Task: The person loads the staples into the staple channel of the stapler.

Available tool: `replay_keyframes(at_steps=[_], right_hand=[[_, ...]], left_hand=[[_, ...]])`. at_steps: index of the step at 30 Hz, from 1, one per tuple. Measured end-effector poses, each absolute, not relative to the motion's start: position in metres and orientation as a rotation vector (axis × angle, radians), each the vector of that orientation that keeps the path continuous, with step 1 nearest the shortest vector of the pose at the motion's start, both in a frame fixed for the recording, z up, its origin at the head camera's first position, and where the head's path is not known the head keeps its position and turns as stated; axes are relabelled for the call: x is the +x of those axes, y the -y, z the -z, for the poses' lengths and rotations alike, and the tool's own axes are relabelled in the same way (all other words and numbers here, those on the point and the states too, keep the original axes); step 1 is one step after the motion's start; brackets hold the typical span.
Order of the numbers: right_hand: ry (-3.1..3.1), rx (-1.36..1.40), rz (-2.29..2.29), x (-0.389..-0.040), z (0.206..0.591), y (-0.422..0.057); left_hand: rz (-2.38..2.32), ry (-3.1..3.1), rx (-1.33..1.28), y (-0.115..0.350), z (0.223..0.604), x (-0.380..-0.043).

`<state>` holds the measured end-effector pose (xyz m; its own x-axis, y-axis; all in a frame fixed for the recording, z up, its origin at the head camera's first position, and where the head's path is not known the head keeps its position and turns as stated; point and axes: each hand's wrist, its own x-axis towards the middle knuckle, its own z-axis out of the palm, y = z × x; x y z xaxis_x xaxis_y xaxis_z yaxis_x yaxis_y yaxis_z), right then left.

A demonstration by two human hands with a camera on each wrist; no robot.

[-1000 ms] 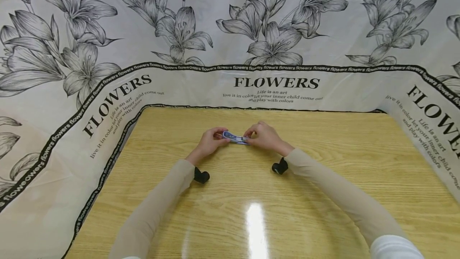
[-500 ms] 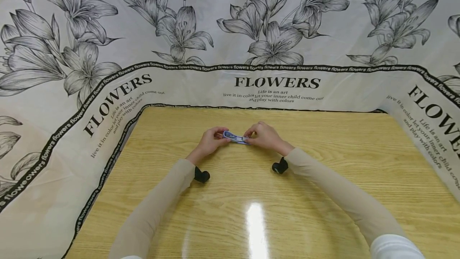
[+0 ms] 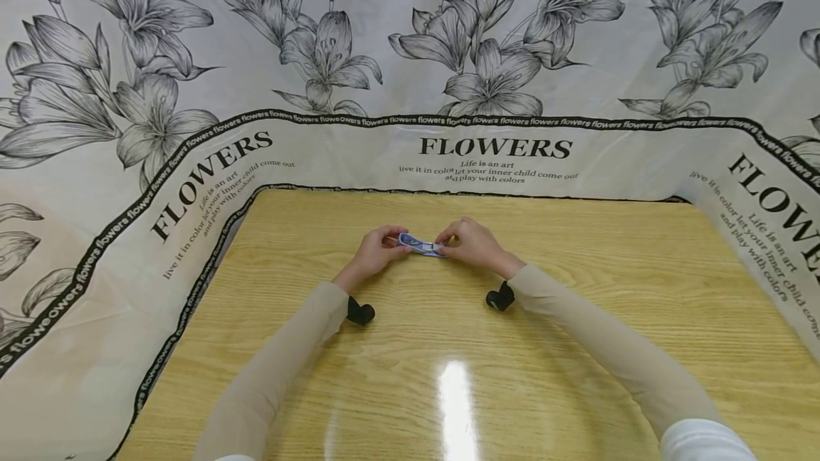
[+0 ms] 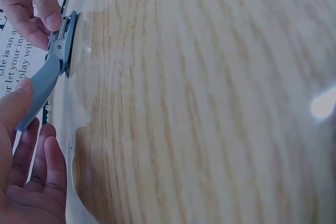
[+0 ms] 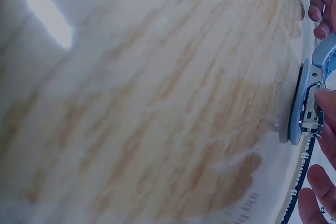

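Observation:
A small blue stapler (image 3: 420, 245) is held between both hands near the far side of the table, its cover swung up from the metal magazine. The left hand (image 3: 374, 250) pinches the curved blue cover (image 4: 44, 83) between thumb and fingers. At the other end, the right hand (image 3: 475, 243) grips the stapler by its metal magazine (image 5: 314, 113), with the thumb on the metal. Below the magazine runs the blue base (image 5: 299, 103), edge-on in the right wrist view. Fingers hide part of the magazine's inside, so any staples there cannot be made out.
The wood-grain table (image 3: 410, 333) has a glossy surface with a bright light reflection. A white cloth (image 3: 359, 155) printed with flowers and lettering rises behind its far edge and along the sides. Black wrist mounts (image 3: 361, 312) hang below both wrists.

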<state>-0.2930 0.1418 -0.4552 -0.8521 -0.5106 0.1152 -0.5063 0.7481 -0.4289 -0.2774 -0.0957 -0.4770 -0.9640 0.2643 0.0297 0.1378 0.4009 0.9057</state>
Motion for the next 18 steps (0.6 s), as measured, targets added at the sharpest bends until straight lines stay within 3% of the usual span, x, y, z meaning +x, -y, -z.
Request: replay_keyframes(at_steps=[18], right_hand=[[-2.931,-0.867,0.714,-0.2903,0.4548,-0.1449]], left_hand=[[-1.601,-2.536,0.351,0.0952,0.4765,-0.2767]])
